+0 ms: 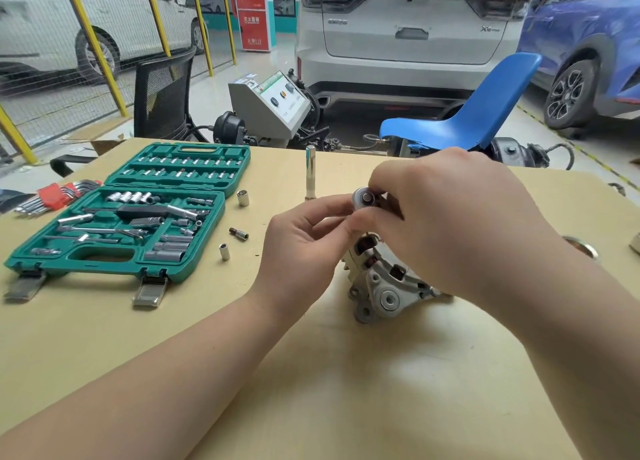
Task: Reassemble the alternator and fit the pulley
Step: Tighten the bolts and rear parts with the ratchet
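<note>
While it stood on the tan surface (346, 390), the ribbed cast-metal alternator (381, 286) showed copper windings | left hand (304, 245) and right hand (450, 217) each pinched a round shiny metal piece (363, 198) above it | green plastic socket case (138, 210) lay open well left.
</note>
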{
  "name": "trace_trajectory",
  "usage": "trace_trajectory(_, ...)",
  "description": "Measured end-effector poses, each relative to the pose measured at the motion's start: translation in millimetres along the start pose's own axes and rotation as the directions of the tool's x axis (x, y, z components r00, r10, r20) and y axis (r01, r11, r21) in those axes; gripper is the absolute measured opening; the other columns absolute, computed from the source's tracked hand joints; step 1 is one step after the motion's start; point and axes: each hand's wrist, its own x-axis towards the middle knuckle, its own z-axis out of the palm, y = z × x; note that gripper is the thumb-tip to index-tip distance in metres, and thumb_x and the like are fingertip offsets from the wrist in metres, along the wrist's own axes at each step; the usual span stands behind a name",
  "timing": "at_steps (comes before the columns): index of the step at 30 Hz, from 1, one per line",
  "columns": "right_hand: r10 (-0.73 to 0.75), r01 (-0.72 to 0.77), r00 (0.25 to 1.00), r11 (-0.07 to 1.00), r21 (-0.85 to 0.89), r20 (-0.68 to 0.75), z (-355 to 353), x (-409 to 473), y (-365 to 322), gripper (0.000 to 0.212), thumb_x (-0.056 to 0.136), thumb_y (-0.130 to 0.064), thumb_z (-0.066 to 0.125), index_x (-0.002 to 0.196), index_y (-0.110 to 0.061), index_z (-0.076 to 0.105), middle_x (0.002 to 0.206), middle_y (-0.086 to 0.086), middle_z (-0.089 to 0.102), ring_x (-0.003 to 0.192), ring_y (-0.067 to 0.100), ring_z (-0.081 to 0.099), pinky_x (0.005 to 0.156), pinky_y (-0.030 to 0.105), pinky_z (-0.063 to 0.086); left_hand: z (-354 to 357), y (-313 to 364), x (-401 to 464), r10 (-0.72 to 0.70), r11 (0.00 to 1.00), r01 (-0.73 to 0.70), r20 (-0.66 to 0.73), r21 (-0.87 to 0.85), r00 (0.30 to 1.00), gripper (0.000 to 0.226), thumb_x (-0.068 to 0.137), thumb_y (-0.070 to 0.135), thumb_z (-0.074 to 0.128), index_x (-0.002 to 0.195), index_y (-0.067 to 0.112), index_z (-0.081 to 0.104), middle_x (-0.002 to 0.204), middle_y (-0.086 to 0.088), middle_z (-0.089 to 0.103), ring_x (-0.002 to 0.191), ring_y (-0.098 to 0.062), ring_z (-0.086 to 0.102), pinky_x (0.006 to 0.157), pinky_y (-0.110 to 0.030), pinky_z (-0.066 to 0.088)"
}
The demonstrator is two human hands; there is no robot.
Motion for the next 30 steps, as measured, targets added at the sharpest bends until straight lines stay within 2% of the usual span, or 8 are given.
trace_trajectory(2,-0.060,0.060,0.998,0.996,-0.072,0.005,-1.4,0.8,3.8,0.021,0.102,-0.050,0.057,0.104,-0.031,0.065,0.088,-0.006,0.061,0.083,0.026,0.059,0.055,0.029,0.029,-4.8,1.8,3.4,0.034,0.995,-0.042,0.084,0.094,0.996,0.023,0.098,0.018,0.076,0.121,0.019,0.081,0.115,-0.005,0.082,0.109,-0.027,0.079,0.096,-0.040,0.062)
trace_trajectory(4,-0.093,0.093,0.996,0.994,-0.049,-0.011,-3.6,1.7,8.2,0.016,0.102,-0.048,0.057,0.106,-0.036,0.066,0.095,-0.008,0.062,0.092,0.023,0.061,0.061,0.030,0.041,-12.2,3.8,12.4,0.080,0.956,-0.125,0.177,0.264,0.981,0.023,0.100,0.015,0.071,0.122,0.016,0.080,0.117,-0.006,0.081,0.113,-0.029,0.075,0.102,-0.052,0.058)
trace_trajectory(9,-0.100,0.101,0.995,0.994,0.038,-0.024,-3.6,3.0,16.1,0.017,0.101,-0.050,0.058,0.108,-0.040,0.069,0.096,-0.009,0.065,0.095,0.022,0.060,0.076,0.038,0.055,-28.3,10.2,37.7,0.082,0.888,-0.236,0.370,0.395,0.926,0.025,0.100,0.009,0.070,0.122,0.001,0.079,0.113,-0.013,0.079,0.106,-0.031,0.072,0.098,-0.053,0.056)
trace_trajectory(13,-0.027,0.027,1.000,0.995,0.094,-0.003,3.4,4.9,15.9,0.034,0.093,-0.062,0.062,0.096,-0.030,0.073,0.081,-0.006,0.065,0.081,0.024,0.060,0.071,0.037,0.055,-21.5,0.1,29.2,0.085,0.961,-0.149,0.262,0.234,0.961,0.021,0.097,0.004,0.075,0.116,0.002,0.081,0.111,-0.012,0.082,0.103,-0.030,0.077,0.095,-0.051,0.060)
trace_trajectory(18,0.133,-0.117,0.990,0.966,0.232,-0.055,13.2,6.6,2.5,0.050,0.084,-0.068,0.062,0.073,-0.019,0.065,0.068,0.001,0.059,0.071,0.027,0.057,0.064,0.037,0.050,-2.6,-11.9,16.3,0.033,0.999,-0.034,0.039,0.022,0.999,0.024,0.090,-0.005,0.075,0.098,0.015,0.086,0.089,0.001,0.082,0.080,-0.010,0.074,0.076,-0.023,0.059)
trace_trajectory(22,0.100,-0.085,0.992,0.981,0.177,-0.078,11.2,3.1,-0.4,0.045,0.090,-0.065,0.060,0.079,-0.022,0.064,0.069,-0.002,0.055,0.070,0.027,0.055,0.059,0.034,0.038,3.3,-10.0,8.3,0.002,1.000,-0.002,-0.017,0.018,1.000,0.015,0.095,0.000,0.075,0.105,0.008,0.082,0.089,0.003,0.081,0.079,-0.006,0.072,0.074,-0.020,0.057)
trace_trajectory(27,-0.032,0.034,0.998,0.999,0.035,-0.047,4.5,3.0,6.8,0.015,0.100,-0.047,0.060,0.100,-0.034,0.068,0.087,-0.006,0.062,0.085,0.027,0.060,0.063,0.033,0.044,-7.4,-4.5,6.0,0.073,0.977,-0.088,0.087,0.191,0.994,0.027,0.103,0.010,0.070,0.129,0.004,0.076,0.117,-0.009,0.081,0.105,-0.024,0.076,0.097,-0.044,0.060)
trace_trajectory(30,-0.005,0.008,0.999,0.997,0.079,-0.032,4.4,5.1,9.3,0.020,0.100,-0.049,0.058,0.103,-0.034,0.071,0.088,-0.006,0.064,0.087,0.027,0.060,0.068,0.034,0.049,-5.0,-4.7,8.5,0.109,0.965,-0.115,0.037,0.236,0.993,0.026,0.100,0.016,0.074,0.124,0.007,0.080,0.109,-0.004,0.082,0.094,-0.010,0.072,0.087,-0.032,0.057)
